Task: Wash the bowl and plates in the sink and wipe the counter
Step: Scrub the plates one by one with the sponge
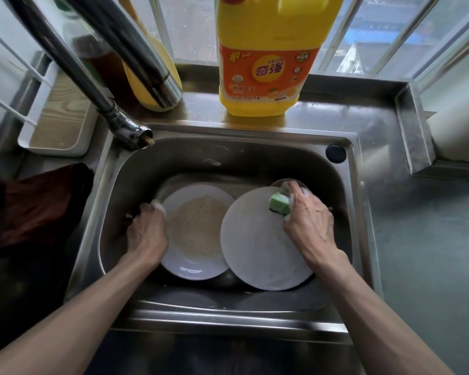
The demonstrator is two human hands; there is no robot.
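Two white plates lie in the steel sink. The left plate holds murky, soapy water in its middle. The right plate overlaps its edge and looks wet. My left hand grips the left rim of the left plate, foam on the fingers. My right hand holds a green sponge against the far edge of the right plate. Behind that hand, the rim of a small bowl shows; most of it is hidden.
A chrome faucet reaches over the sink's back left corner, no water running. A yellow detergent jug stands on the back ledge. A white tray and a dark red cloth lie at the left. Grey counter spreads right.
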